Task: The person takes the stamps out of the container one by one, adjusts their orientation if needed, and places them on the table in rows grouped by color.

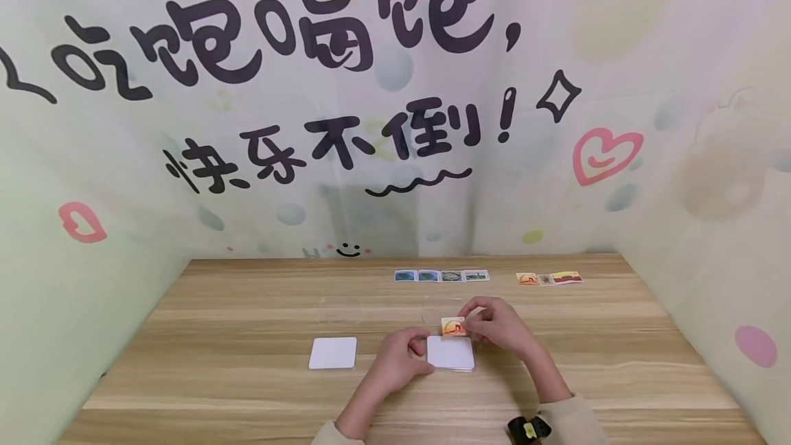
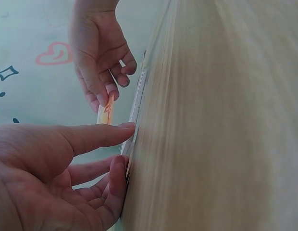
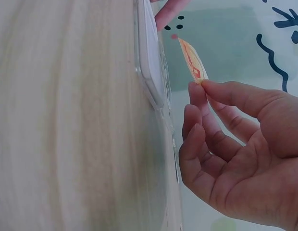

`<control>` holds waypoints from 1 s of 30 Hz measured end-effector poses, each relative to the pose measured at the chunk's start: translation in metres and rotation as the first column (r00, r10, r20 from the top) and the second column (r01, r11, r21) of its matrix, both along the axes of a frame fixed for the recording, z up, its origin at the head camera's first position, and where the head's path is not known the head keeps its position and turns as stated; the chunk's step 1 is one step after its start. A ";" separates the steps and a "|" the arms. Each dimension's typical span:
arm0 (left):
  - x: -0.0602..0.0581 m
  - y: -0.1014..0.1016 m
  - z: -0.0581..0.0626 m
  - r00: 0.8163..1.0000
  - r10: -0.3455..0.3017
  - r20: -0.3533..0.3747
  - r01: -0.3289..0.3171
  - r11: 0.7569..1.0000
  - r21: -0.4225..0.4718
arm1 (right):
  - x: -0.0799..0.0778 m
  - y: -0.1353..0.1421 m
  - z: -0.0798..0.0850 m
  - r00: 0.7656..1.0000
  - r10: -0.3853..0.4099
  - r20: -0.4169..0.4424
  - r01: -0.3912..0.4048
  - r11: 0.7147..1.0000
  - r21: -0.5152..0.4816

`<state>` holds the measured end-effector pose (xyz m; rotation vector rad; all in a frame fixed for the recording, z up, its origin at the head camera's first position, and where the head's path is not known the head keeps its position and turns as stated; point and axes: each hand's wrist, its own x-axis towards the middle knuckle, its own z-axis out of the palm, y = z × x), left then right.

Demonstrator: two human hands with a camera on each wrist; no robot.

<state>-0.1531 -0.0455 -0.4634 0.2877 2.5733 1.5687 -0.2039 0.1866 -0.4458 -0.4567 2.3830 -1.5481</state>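
My right hand (image 1: 497, 325) pinches a small orange-and-yellow picture stamp (image 1: 454, 326) between thumb and index finger. The stamp is raised just above the far edge of a white card stack (image 1: 450, 352); in the right wrist view, clear plastic (image 3: 156, 101) shows around the stack's edge. At the stack's left side, my left hand (image 1: 398, 359) holds it, thumb at the near corner and fingers at the far one. The left wrist view has the left thumb (image 2: 103, 137) touching the stack's edge, the other fingers curled beside it.
A second white card (image 1: 332, 353) lies to the left. Clear plastic pieces (image 1: 338, 310) lie behind the white cards. Toward the wall are a row of several blue and grey-green stamps (image 1: 429, 276) and, farther right, a group of three warm-toned and grey ones (image 1: 567, 278).
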 end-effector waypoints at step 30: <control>0.001 0.001 0.002 1.000 0.004 -0.003 -0.004 1.000 0.008 | -0.003 0.006 -0.001 0.998 -0.052 -0.030 0.053 0.998 0.036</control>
